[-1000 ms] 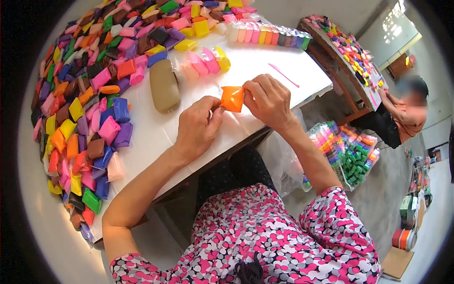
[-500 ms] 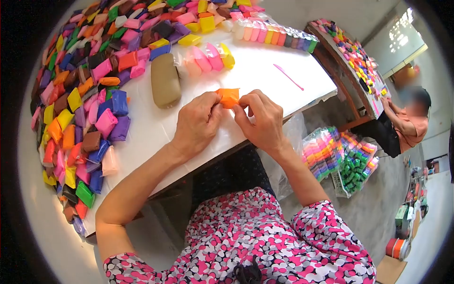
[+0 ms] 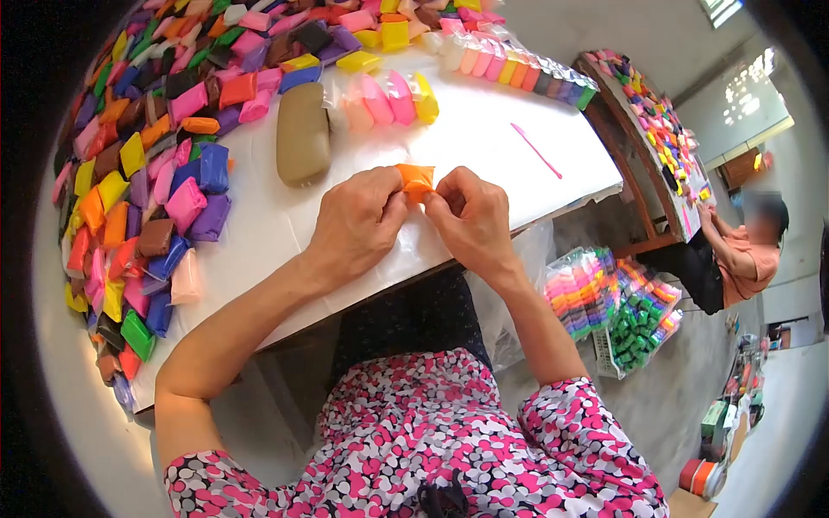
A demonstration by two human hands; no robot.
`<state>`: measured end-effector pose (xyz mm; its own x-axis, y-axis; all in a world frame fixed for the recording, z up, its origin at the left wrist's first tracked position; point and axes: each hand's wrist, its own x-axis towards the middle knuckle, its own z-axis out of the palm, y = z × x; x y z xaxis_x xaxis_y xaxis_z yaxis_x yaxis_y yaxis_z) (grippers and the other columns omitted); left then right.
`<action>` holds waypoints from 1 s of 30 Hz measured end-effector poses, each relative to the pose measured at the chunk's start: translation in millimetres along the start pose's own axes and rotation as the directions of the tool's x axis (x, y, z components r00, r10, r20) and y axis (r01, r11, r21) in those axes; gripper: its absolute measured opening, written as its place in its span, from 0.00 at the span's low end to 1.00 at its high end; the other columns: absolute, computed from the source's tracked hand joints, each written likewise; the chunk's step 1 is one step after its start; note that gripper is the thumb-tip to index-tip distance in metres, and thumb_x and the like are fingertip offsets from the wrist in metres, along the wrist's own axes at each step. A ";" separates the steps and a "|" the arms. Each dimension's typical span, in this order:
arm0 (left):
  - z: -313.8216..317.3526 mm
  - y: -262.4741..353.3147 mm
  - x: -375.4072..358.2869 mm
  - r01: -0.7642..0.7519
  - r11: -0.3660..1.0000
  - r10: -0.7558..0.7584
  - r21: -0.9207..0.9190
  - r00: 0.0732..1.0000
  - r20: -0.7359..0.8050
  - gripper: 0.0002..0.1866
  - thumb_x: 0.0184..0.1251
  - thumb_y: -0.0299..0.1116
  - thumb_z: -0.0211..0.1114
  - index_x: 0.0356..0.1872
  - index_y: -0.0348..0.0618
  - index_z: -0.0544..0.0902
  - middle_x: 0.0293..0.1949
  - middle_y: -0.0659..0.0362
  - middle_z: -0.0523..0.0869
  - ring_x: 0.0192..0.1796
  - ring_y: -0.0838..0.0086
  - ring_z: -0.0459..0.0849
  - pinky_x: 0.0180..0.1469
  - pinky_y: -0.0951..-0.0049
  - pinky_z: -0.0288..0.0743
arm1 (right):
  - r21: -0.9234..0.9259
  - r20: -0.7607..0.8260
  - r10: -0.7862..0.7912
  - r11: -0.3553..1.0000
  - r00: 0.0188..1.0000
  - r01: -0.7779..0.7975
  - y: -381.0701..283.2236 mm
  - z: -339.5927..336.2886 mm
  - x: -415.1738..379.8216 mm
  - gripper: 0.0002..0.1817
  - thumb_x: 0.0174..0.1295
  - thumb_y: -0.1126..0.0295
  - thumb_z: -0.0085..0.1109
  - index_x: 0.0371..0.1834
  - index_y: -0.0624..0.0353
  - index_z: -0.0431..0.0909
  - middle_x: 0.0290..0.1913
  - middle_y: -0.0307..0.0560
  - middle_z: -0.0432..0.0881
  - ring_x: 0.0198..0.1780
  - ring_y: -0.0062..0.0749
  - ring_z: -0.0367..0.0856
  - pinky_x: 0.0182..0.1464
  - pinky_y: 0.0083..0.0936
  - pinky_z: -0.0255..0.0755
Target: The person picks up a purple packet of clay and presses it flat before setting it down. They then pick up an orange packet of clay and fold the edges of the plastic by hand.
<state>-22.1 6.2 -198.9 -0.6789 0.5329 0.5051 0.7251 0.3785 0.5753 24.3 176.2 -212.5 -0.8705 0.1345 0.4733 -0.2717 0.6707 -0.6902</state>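
Observation:
Between my two hands, over the white tabletop [image 3: 484, 129], is a small orange packet [image 3: 416, 179] in a clear wrapper. My left hand [image 3: 363, 216] pinches its left side with closed fingers. On the other side, the curled fingers of my right hand [image 3: 471, 211] grip its lower right edge. Just beyond the hands lies a clear bag [image 3: 389, 99] with several pink, peach and yellow packets. A rounded olive-brown case [image 3: 303, 138] rests behind my left hand. Farther right lies a thin pink plastic stick [image 3: 536, 151].
Many coloured packets [image 3: 186, 203] are heaped along the table's left and back. A long bagged row of packets [image 3: 522, 65] lies at the back right. Below the table's right edge stands a basket [image 3: 608, 354] of bagged packets. Another person [image 3: 743, 250] sits at a second table.
The camera view has shifted slightly. My right hand's fingers have drawn in closer at the orange packet's lower edge; both hands stay in nearly the same place.

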 end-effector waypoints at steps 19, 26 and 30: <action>1.3 0.0 -1.4 0.004 0.998 -0.001 0.063 0.999 -0.033 0.08 0.57 0.28 0.62 0.24 0.36 0.73 0.25 0.49 0.78 0.29 0.54 0.78 0.33 0.57 0.71 | -0.229 -0.041 -0.336 0.920 0.941 0.319 -3.3 5.6 -1.7 0.11 0.50 0.75 0.63 0.23 0.59 0.67 0.23 0.47 0.73 0.24 0.41 0.76 0.24 0.35 0.68; -2.3 4.0 -4.9 -0.231 0.969 0.242 0.089 0.960 -0.142 0.08 0.52 0.21 0.65 0.27 0.39 0.72 0.25 0.53 0.76 0.28 0.58 0.76 0.32 0.61 0.70 | -0.399 -0.202 -0.560 0.796 0.804 0.454 -3.3 5.4 -7.7 0.12 0.47 0.76 0.65 0.22 0.58 0.66 0.21 0.44 0.68 0.21 0.36 0.71 0.21 0.30 0.65; -0.7 1.8 -1.1 -0.323 0.941 0.337 0.105 0.926 -0.171 0.09 0.51 0.19 0.65 0.31 0.39 0.74 0.27 0.53 0.76 0.30 0.59 0.76 0.33 0.62 0.70 | -0.392 -0.240 -0.584 0.789 0.775 0.473 -2.4 0.8 -5.8 0.12 0.46 0.77 0.65 0.22 0.58 0.68 0.21 0.43 0.67 0.21 0.34 0.71 0.21 0.29 0.65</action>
<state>-20.1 5.8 -198.0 -0.4040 0.4915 0.7715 0.9134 0.2631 0.3107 29.6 173.2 -213.9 -0.4178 -0.1123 0.9016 -0.4652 0.8788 -0.1061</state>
